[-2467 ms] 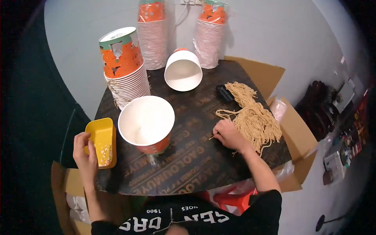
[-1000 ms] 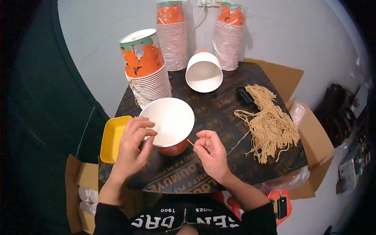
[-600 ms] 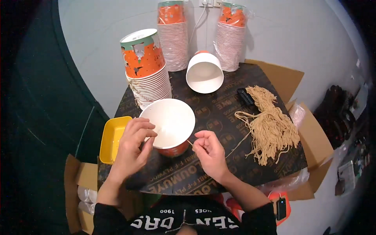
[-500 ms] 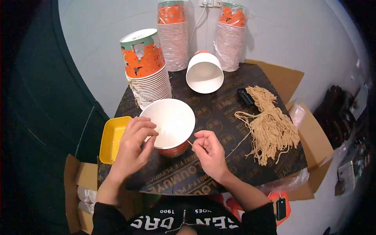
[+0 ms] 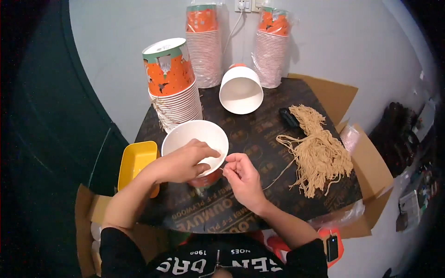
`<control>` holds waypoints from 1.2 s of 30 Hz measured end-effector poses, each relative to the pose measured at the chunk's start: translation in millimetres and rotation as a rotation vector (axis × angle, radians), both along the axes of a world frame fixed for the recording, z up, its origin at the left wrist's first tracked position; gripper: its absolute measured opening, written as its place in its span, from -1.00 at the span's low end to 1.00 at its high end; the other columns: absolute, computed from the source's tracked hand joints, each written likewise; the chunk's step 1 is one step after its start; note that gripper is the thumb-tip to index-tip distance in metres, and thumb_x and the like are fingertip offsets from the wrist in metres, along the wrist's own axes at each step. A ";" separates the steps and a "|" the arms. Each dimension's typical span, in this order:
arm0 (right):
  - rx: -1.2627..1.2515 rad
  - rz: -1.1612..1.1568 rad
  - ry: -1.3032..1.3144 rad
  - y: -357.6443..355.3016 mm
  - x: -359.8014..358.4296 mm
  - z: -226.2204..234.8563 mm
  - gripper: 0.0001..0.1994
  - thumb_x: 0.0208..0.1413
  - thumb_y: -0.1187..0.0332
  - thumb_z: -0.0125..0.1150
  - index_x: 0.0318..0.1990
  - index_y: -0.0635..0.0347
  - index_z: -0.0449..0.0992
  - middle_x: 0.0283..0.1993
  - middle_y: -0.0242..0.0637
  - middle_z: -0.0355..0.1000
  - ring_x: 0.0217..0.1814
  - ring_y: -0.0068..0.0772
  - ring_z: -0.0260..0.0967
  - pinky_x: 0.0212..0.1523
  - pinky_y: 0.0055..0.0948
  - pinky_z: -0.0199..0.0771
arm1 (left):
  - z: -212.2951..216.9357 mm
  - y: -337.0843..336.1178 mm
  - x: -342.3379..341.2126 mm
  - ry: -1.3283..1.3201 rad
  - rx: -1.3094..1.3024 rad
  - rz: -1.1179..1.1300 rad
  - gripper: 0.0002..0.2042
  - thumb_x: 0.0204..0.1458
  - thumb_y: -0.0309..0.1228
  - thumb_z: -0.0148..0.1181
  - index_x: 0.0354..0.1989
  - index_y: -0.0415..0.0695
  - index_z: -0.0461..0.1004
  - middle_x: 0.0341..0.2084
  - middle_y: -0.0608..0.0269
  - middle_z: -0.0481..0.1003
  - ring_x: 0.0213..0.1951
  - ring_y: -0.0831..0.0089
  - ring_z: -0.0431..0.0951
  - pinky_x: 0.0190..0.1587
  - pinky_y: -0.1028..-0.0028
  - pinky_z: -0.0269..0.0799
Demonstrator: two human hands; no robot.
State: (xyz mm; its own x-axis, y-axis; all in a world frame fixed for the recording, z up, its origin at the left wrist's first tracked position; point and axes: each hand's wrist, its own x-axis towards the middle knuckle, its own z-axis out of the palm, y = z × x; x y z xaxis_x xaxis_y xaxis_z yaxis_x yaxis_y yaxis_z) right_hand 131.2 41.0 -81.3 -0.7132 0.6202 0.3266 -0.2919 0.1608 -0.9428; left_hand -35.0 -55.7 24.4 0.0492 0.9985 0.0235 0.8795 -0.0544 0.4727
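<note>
A white-lined paper bucket [image 5: 177, 139] with a red outside stands mouth up at the near middle of the table. My left hand [image 5: 185, 161] reaches over its near rim. The fingers are bent down inside, close to the right inner wall, with a gap between thumb and fingers. Just outside the right wall my right hand [image 5: 243, 178] pinches a thin tan cord [image 5: 221, 169] against the bucket's side. Part of the cord [image 5: 279, 176] trails on the table from below this hand towards a pile of tan cords [image 5: 320, 160]. Whatever the left fingertips touch is hard to make out.
A stack of orange-and-green paper buckets [image 5: 171, 76], cords hanging at its rims, stands behind left. Two wrapped stacks [image 5: 204, 55] [image 5: 271, 55] stand at the wall, near a bucket lying on its side [image 5: 241, 92]. A yellow tray [image 5: 136, 160] is left; a black object [image 5: 288, 117] touches the cords.
My left hand has moved right and down, from the bucket's left side into its mouth near the right wall. My right hand keeps its pinch on the cord.
</note>
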 end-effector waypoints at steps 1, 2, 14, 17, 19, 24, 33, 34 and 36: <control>-0.014 -0.012 0.023 0.1 -1.6 -2.0 -0.77 0.18 0.55 0.09 -0.02 0.31 0.30 -0.32 -0.36 0.43 -0.28 -0.65 0.37 -0.23 -0.59 0.40 | -1.2 3.7 -1.8 0.001 -0.081 -0.041 -0.63 0.04 -0.52 0.12 0.07 -0.17 0.45 -0.05 0.03 0.46 0.11 0.11 0.35 0.19 0.26 0.23; -0.011 -0.015 0.025 -0.1 -2.4 -2.6 -0.77 0.18 0.55 0.09 -0.02 0.31 0.30 -0.32 -0.36 0.43 -0.28 -0.65 0.37 -0.23 -0.59 0.40 | -2.7 6.1 -2.9 0.003 -0.078 -0.044 -0.63 0.04 -0.52 0.12 0.07 -0.17 0.45 -0.05 0.03 0.46 0.11 0.11 0.35 0.19 0.26 0.23; 0.031 -0.066 0.018 -1.0 -4.6 -5.5 -0.80 0.15 0.56 0.13 -0.09 0.29 0.32 -0.32 -0.34 0.45 -0.29 -0.63 0.40 -0.26 -0.57 0.42 | -9.5 17.1 -3.9 -0.218 -0.204 0.005 -0.83 0.08 -0.45 0.09 -0.24 -0.26 0.53 -0.41 0.06 0.58 -0.31 0.31 0.55 -0.16 0.36 0.41; 0.011 -0.062 0.037 -3.4 1.1 3.0 -0.78 0.15 0.54 0.13 -0.07 0.32 0.31 -0.38 -0.33 0.44 -0.33 -0.62 0.39 -0.31 -0.58 0.40 | -9.7 13.9 -5.4 -0.235 -0.184 0.019 -0.85 0.07 -0.45 0.10 -0.32 -0.28 0.51 -0.48 0.08 0.55 -0.38 0.36 0.51 -0.24 0.36 0.42; 0.058 0.016 -0.216 -2.2 11.8 13.7 -0.81 0.19 0.51 0.12 -0.07 0.33 0.35 -0.39 -0.43 0.40 -0.34 -0.71 0.32 -0.30 -0.65 0.35 | -8.7 9.3 -7.3 -0.203 -0.154 0.119 -0.86 0.05 -0.44 0.11 -0.35 -0.29 0.50 -0.51 0.11 0.53 -0.42 0.41 0.49 -0.29 0.37 0.41; 0.224 -0.022 -0.262 -3.1 22.1 11.2 -0.89 0.19 0.43 0.15 -0.24 0.31 0.48 -0.47 -0.43 0.41 -0.43 -0.70 0.27 -0.39 -0.59 0.32 | -12.5 5.8 2.1 -0.466 -0.032 0.183 -0.91 0.01 -0.52 0.12 -0.48 -0.29 0.45 -0.50 0.17 0.53 -0.39 0.49 0.50 -0.32 0.45 0.41; 0.246 -0.040 -0.184 3.2 19.9 12.8 -0.88 0.18 0.41 0.13 -0.27 0.31 0.48 -0.48 -0.22 0.43 -0.44 -0.57 0.33 -0.40 -0.46 0.36 | -11.3 11.8 17.9 -0.849 -0.018 0.220 -0.90 -0.01 -0.59 0.16 -0.54 -0.24 0.45 -0.54 0.28 0.52 -0.55 0.69 0.40 -0.53 0.64 0.29; 0.214 -0.072 -0.152 5.7 22.3 14.3 -0.88 0.19 0.42 0.12 -0.27 0.30 0.48 -0.48 -0.23 0.43 -0.44 -0.58 0.33 -0.40 -0.47 0.36 | -13.2 13.1 17.6 -0.823 -0.033 0.224 -0.94 0.00 -0.58 0.17 -0.49 -0.25 0.48 -0.55 0.31 0.51 -0.58 0.71 0.39 -0.56 0.65 0.26; 0.147 -0.050 -0.148 8.4 30.2 32.8 -0.88 0.22 0.48 0.03 -0.18 0.31 0.45 -0.46 -0.33 0.42 -0.39 -0.62 0.33 -0.35 -0.53 0.37 | -15.7 11.2 16.1 -0.796 -0.045 0.230 -0.97 0.01 -0.58 0.18 -0.44 -0.27 0.51 -0.55 0.34 0.51 -0.60 0.72 0.37 -0.58 0.66 0.23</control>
State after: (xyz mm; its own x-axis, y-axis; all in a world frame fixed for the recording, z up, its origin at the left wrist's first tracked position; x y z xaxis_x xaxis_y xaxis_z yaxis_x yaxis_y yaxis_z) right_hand 161.4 49.3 -48.5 -0.7294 0.6096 0.3103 -0.1404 0.3106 -0.9401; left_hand -18.9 -44.5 8.7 -0.1709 0.9824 -0.0757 0.2679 0.1203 0.9559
